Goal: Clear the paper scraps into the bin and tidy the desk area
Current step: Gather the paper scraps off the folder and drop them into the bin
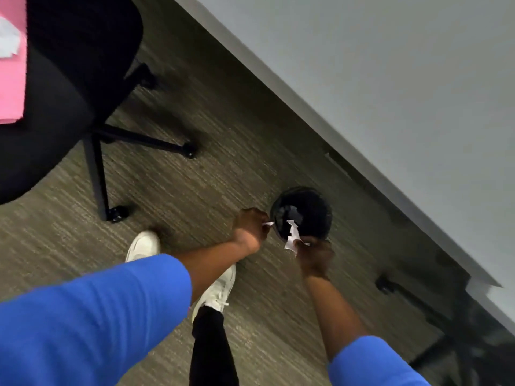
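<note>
Both grips pinch paper scraps (292,235) at the bin (302,213), center-right; left hand (249,227) and right hand (316,256) should let go right over the opening.

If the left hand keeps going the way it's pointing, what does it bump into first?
Most likely the black bin. The left hand points right, toward its rim, pinching a small paper scrap. Depth is hard to judge, so it might pass just above the opening.

A black office chair (69,87) stands on striped carpet (223,140) well left of the hands, white sneakers (214,291) below them, a grey wall (390,79) beyond.
</note>
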Demonstrator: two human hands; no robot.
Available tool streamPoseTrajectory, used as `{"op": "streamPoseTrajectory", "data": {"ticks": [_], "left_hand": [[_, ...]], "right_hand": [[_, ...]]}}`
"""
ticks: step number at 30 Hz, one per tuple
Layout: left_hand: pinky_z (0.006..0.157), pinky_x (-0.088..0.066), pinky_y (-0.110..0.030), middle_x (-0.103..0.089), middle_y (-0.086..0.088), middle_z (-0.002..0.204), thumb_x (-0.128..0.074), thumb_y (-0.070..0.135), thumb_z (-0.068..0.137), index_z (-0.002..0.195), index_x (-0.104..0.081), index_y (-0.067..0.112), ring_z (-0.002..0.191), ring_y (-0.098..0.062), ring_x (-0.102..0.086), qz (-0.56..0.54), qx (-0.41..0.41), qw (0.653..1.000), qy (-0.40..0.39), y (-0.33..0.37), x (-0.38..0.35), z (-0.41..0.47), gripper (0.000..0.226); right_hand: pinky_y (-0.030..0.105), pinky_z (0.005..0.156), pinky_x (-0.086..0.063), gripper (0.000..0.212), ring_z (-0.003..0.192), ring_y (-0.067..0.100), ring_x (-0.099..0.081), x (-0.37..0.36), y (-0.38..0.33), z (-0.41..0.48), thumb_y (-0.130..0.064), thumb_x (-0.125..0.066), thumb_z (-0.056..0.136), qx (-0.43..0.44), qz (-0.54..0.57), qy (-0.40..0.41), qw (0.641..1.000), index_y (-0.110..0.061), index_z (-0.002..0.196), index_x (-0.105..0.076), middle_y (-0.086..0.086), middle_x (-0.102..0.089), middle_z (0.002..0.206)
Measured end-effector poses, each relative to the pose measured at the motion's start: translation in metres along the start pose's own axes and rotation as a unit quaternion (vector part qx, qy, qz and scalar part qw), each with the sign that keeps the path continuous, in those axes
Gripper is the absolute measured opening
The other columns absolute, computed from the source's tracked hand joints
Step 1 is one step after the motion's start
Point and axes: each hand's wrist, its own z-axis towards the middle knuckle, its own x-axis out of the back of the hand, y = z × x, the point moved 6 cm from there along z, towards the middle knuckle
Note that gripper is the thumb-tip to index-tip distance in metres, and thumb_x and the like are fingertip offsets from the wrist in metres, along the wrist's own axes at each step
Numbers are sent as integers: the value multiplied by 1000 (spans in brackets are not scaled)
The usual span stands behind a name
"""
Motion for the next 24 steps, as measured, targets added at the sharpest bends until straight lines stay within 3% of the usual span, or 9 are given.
{"op": "streamPoseTrajectory", "data": {"ticks": [3,7,12,15,18,22,24], "left_hand": [[101,-47,-39,-74,-15,129,-58,32,104,120,-77,10,124,-32,-67,6,-8,1000,-8,15,-33,21,33],[95,-48,-41,-77,-22,120,-65,26,100,112,-81,5,117,-39,-70,-26,-30,999,6,28,-61,46,29],[100,-50,-36,-76,-15,130,-66,31,101,121,-80,10,124,-33,-69,-41,-12,999,2,32,-84,83,32],[109,-46,-34,-69,-11,144,-65,38,102,138,-71,16,136,-30,-62,-55,-13,998,-32,31,-96,98,43],[110,-48,-31,-65,-9,149,-69,24,101,146,-64,14,139,-27,-61,-96,-15,994,-56,27,-101,103,47],[91,-56,-20,-76,-12,132,-76,1,91,130,-74,8,122,-27,-73,-112,-11,989,-95,13,-95,101,40],[97,-62,-35,-75,-21,130,-67,-4,95,130,-72,0,119,-35,-74,-98,-17,988,-122,10,-88,94,35]], "right_hand": [[45,96,-59,16,104,39,-77,9,17,28,-9,-84,84,-15,6,50,999,-2,98,-85,23,-82,106],[34,86,-56,19,101,35,-78,4,20,58,-16,-84,84,10,-51,48,998,-8,101,-86,19,-83,106],[34,84,-58,19,99,37,-78,-3,15,92,-20,-77,89,54,-114,43,991,-7,100,-85,19,-82,106],[29,86,-55,22,106,35,-77,-7,12,110,-28,-76,94,39,-98,39,994,-10,104,-84,17,-81,112],[39,96,-61,23,110,35,-76,-11,6,119,-25,-75,95,48,-73,32,996,-10,111,-82,16,-80,118],[39,99,-57,24,115,39,-74,-10,-2,115,-24,-75,96,69,-76,37,994,-6,108,-82,20,-79,118],[36,95,-55,26,116,40,-72,-10,-10,104,-27,-76,96,82,-77,38,993,-6,109,-83,19,-79,119]]}}
